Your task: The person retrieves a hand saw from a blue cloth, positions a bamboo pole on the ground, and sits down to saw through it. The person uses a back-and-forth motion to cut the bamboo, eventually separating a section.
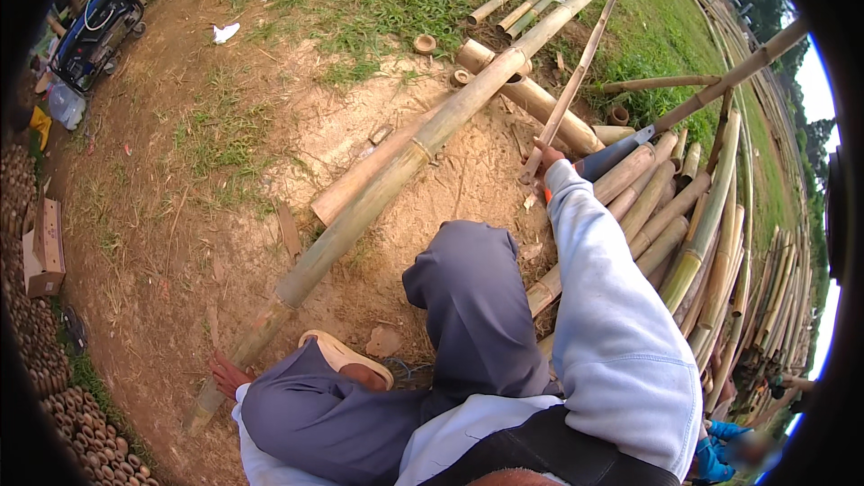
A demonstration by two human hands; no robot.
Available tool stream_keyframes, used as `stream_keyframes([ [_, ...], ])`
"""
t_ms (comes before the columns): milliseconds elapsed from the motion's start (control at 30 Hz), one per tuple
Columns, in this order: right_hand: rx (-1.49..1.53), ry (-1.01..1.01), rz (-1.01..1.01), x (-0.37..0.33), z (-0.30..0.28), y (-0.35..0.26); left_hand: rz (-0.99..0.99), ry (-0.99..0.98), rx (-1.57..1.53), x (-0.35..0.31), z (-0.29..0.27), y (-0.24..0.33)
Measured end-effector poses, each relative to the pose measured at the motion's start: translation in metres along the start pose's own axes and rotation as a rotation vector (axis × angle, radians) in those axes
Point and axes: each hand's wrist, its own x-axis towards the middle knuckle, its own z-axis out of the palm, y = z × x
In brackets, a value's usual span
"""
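My right hand (547, 158) wrapped round bamboo strip (576, 72), left hand (230, 375) loose, resting on long pole (360, 227) near its lower end. Pole slanting across log (551, 115): round on round, could roll if my palm slips. Far left, cardboard box (45, 254), flap out, contents hidden from me.
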Motion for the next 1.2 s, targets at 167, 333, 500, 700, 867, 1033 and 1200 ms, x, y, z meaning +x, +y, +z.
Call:
stream_keyframes([
  [167, 0.504, -0.300, -0.028, 0.006, -0.017, -0.057, -0.105, -0.020, -0.124, -0.003, 0.006, 0.012],
  [333, 0.614, -0.324, -0.138, 0.005, -0.048, -0.084, -0.209, 0.024, -0.350, -0.022, 0.006, 0.036],
  [500, 0.095, -0.071, -0.460, -0.051, -0.102, 0.006, -0.162, 0.231, -0.577, -0.052, -0.010, 0.061],
  [700, -0.367, 0.280, -0.839, -0.139, -0.195, 0.059, 0.104, 0.467, -0.750, -0.047, -0.092, 0.097],
  [867, -0.364, -0.040, -0.972, -0.169, -0.184, -0.010, 0.264, 0.404, -1.225, -0.040, -0.178, 0.153],
  [1033, -0.562, -0.213, -1.268, -0.182, -0.110, -0.087, 0.445, 0.267, -1.643, -0.050, -0.244, 0.164],
  [1200, -0.898, -0.545, -1.511, -0.187, -0.022, -0.103, 0.482, 0.185, -2.369, -0.062, -0.286, 0.112],
])
